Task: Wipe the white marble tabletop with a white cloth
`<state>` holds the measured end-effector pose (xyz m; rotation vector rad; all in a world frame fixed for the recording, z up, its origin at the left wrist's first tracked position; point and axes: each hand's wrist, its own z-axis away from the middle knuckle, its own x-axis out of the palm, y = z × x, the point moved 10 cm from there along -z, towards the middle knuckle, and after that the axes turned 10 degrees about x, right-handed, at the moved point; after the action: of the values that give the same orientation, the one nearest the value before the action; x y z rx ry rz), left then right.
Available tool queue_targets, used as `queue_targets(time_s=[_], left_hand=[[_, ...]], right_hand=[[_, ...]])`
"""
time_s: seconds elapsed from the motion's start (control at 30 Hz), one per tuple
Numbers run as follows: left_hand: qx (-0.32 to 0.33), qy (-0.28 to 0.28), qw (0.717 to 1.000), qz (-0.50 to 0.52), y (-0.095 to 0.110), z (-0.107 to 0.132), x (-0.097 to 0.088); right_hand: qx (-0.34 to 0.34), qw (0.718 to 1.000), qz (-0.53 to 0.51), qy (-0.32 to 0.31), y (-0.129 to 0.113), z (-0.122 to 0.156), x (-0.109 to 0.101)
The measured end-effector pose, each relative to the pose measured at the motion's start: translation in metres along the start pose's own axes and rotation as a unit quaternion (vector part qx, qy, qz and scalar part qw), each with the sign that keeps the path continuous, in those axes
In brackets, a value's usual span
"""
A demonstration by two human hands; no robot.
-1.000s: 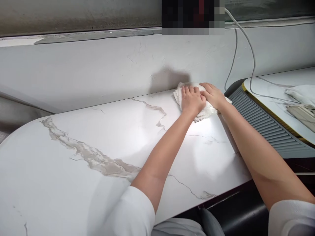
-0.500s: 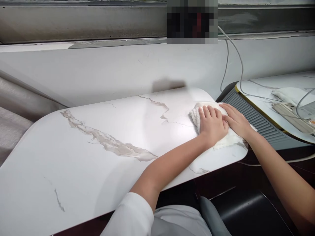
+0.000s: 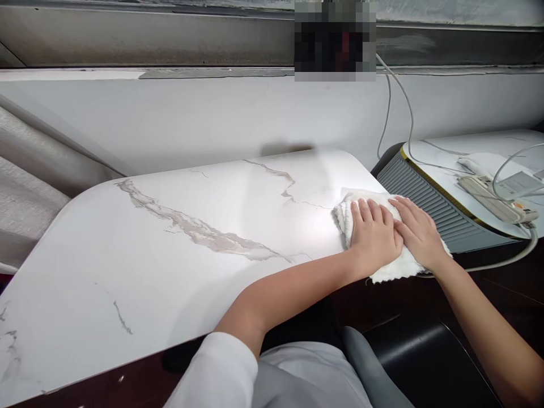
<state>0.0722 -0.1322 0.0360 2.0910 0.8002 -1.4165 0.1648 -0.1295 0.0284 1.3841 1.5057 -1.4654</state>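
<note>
A white fluffy cloth (image 3: pixel 393 271) lies at the right end of the white marble-patterned table (image 3: pixel 140 255), its near edge reaching over the table's front edge. My left hand (image 3: pixel 376 235) rests on the cloth, palm down, with its fingers stretched out on top. Just to its right, my right hand (image 3: pixel 419 229) lies flat on the same cloth. The two hands touch at the thumbs. Both press from above, and no fingers wrap round the cloth. What lies beneath the cloth is hidden.
Right of the table stands a grey ribbed unit (image 3: pixel 433 201) with a marble-patterned top. A power strip (image 3: pixel 493 198) and cables lie on it. A black chair seat (image 3: pixel 429 362) is below the front edge. A grey curtain (image 3: pixel 29 175) hangs at the left, and a white wall (image 3: pixel 191 119) runs behind.
Both hands have slid the cloth toward me, from on the tabletop to partly over its front edge. The camera view has shifted slightly.
</note>
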Motion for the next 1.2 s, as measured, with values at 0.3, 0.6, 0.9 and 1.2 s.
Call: queue_targets(time_s=[0.3,0.6,0.9,1.2], left_hand=[[0.032,-0.024,0.999,-0.009,-0.017,0.045,-0.018],[0.007,-0.022,1.000,0.007,-0.067,0.056,-0.018],[-0.067,-0.031,0.996,0.046,-0.182,-0.010,0.004],[-0.121,-0.004,0.992,0.042,-0.257,-0.049,0.007]], right_hand=[[-0.061,0.997,0.039,0.020,-0.047,0.035,0.010],[-0.087,0.996,0.030,-0.022,-0.097,0.009,0.033],[-0.096,0.995,-0.018,0.001,-0.141,-0.105,0.070],[-0.103,0.994,-0.034,-0.006,-0.176,-0.189,0.102]])
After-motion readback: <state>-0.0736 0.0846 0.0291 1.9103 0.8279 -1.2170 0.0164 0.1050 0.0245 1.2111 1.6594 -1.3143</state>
